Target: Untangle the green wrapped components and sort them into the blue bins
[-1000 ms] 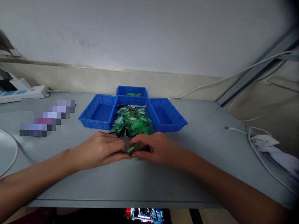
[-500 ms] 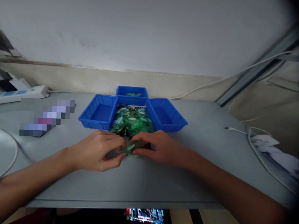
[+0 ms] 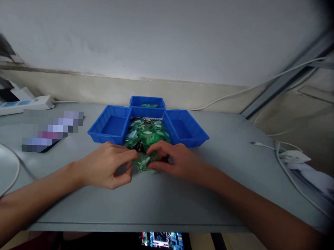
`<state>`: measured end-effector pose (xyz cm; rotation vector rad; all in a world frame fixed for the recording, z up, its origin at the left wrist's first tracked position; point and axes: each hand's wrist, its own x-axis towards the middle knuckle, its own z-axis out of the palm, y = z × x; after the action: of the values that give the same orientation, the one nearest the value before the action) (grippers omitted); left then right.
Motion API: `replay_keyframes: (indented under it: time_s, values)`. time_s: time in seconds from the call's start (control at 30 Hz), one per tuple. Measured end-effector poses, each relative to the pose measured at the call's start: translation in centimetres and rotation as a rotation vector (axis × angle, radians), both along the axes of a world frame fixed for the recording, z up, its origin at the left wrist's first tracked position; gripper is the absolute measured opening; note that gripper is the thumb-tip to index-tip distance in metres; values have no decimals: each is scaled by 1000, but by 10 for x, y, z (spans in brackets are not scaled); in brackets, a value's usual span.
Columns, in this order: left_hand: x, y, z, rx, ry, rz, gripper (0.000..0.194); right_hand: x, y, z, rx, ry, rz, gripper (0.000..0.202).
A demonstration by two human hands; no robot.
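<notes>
In front of the trays, a small green see-through packet (image 3: 142,162) with a pale piece inside is between my hands. My right hand (image 3: 179,159) comes from the right, its thumb and forefinger closed on the packet's right side. From the other side, my left hand (image 3: 110,166) has its curled fingers on the packet's left edge; part of that grip is hidden. Just beyond lies a pile of similar green packets (image 3: 150,133), with some dark patches among them.
Around the pile stand a left blue tray (image 3: 108,138), a right blue tray (image 3: 191,142) and a back blue tray (image 3: 148,112) holding a few green pieces. A power strip (image 3: 32,103) and a blurred-out flat object (image 3: 52,133) lie left. White cables (image 3: 288,178) run at right. A lit screen (image 3: 163,241) shows below the table edge.
My left hand has shifted slightly left, its thumb drawing back from the packet. More of the packet shows between my hands, and my right fingers have moved a little.
</notes>
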<state>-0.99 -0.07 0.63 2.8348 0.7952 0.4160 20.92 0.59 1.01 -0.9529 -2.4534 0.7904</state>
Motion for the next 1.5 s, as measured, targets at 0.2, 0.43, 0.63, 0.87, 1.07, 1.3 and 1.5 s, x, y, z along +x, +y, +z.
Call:
replay_keyframes:
  time_s: [0.2,0.43,0.63,0.87,1.07,1.3,1.5]
  values:
    - [-1,1,-1,38,-37,-35,13,1,0,2,-31,-7,-4,24]
    - [0,3,-2,92,-39,-55,16,1,0,0,-43,-22,4,23]
    - [-1,2,-3,87,-42,-58,17,-1,-1,0,-27,-38,13,22]
    - [-1,3,-5,73,-71,-43,13,-2,-1,-2,-9,-55,-2,21]
    - [-1,3,-6,24,-58,-1,16,-3,0,1,-61,-56,-20,21]
    - [-2,3,-6,1,-88,66,20,2,4,3,-138,-39,16,38]
    - [-2,4,-6,16,-110,60,17,5,2,7,-194,-37,52,35]
